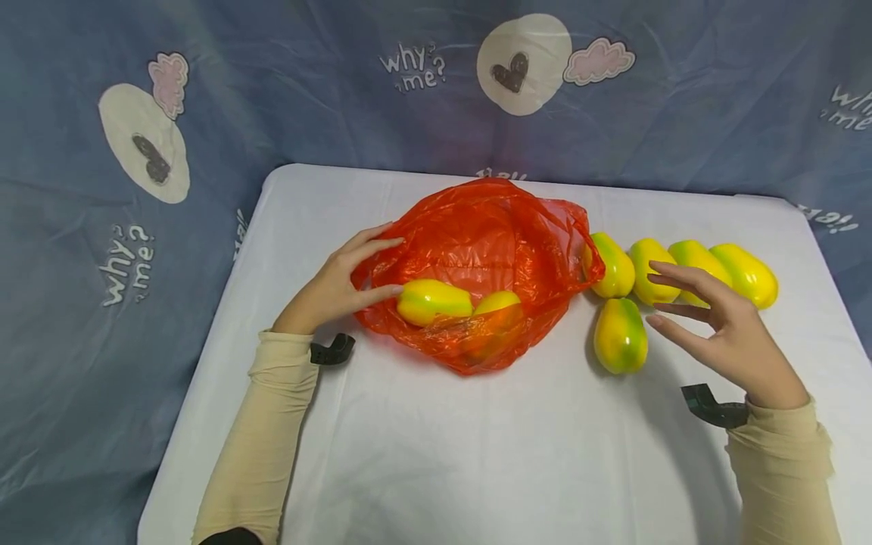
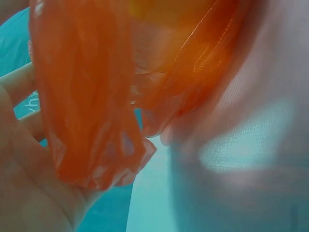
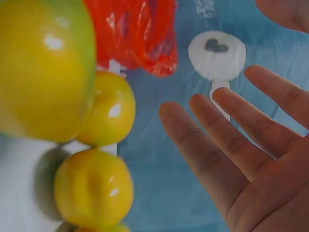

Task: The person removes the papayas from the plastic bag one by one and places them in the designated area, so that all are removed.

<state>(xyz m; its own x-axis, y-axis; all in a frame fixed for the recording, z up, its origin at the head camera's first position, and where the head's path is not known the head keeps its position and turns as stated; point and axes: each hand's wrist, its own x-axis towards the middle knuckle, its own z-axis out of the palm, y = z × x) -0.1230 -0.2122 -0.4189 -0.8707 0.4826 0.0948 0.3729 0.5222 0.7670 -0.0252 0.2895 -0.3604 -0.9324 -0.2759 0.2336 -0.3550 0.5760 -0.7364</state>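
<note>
On a white table (image 1: 511, 454) we see a red plastic bag (image 1: 470, 242) toward twelve o'clock; left hand (image 1: 334, 281) spread wide, apparently touching its nine-o'clock rim; right hand (image 1: 729, 329) spread near five papayas (image 1: 621, 337) at three; two papayas (image 1: 432, 301) inside.

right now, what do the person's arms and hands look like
The left sleeve and right sleeve are long, beige and wrinkled. A small, dark, bent piece shows by each sleeve's end. The left hand and right hand wear no gloves.
</note>
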